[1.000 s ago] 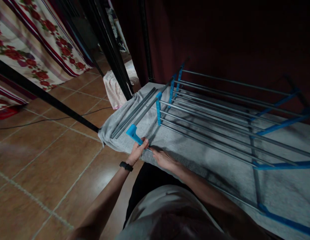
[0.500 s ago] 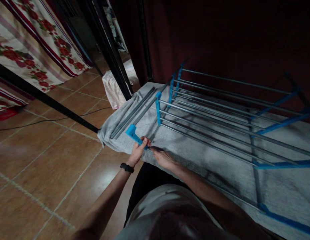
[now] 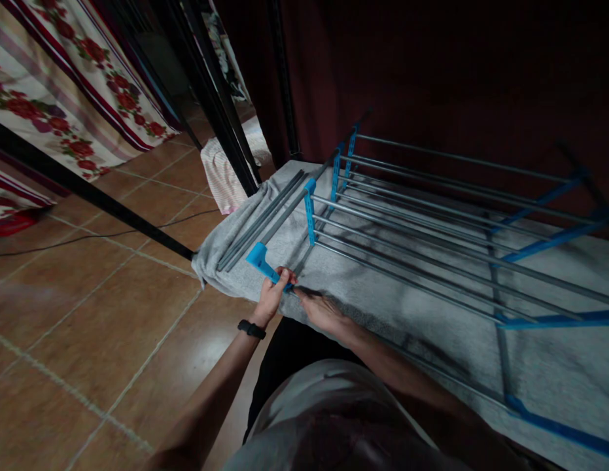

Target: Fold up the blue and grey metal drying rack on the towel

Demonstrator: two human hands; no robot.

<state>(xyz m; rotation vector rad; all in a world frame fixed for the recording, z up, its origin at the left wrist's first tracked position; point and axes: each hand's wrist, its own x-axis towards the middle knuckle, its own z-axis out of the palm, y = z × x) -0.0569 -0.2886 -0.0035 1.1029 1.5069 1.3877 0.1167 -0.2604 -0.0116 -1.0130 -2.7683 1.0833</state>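
Observation:
A blue plastic bracket (image 3: 258,256) at the near left end of a drying rack is gripped by my left hand (image 3: 271,296), thumb on top and fingers wrapped round it. Just right of it, my right hand (image 3: 322,310) is closed at the bracket's lower end, pinching what looks like the end of a grey metal rod (image 3: 451,374). My fingers cover the joint between rod and bracket. The rack's parallel metal rods (image 3: 407,219) run off to the right between blue slotted end pieces (image 3: 310,212).
Several loose grey tubes (image 3: 262,219) lie on the grey cloth (image 3: 367,281) under the rack. A black metal post (image 3: 220,98) and a slanting black bar (image 3: 103,196) stand at the left. A dark cable (image 3: 137,231) crosses the tiled floor (image 3: 127,314). Floral curtains (image 3: 78,98) hang beyond.
Both hands keep their hold at the bracket with hardly any movement. The view has shifted very slightly.

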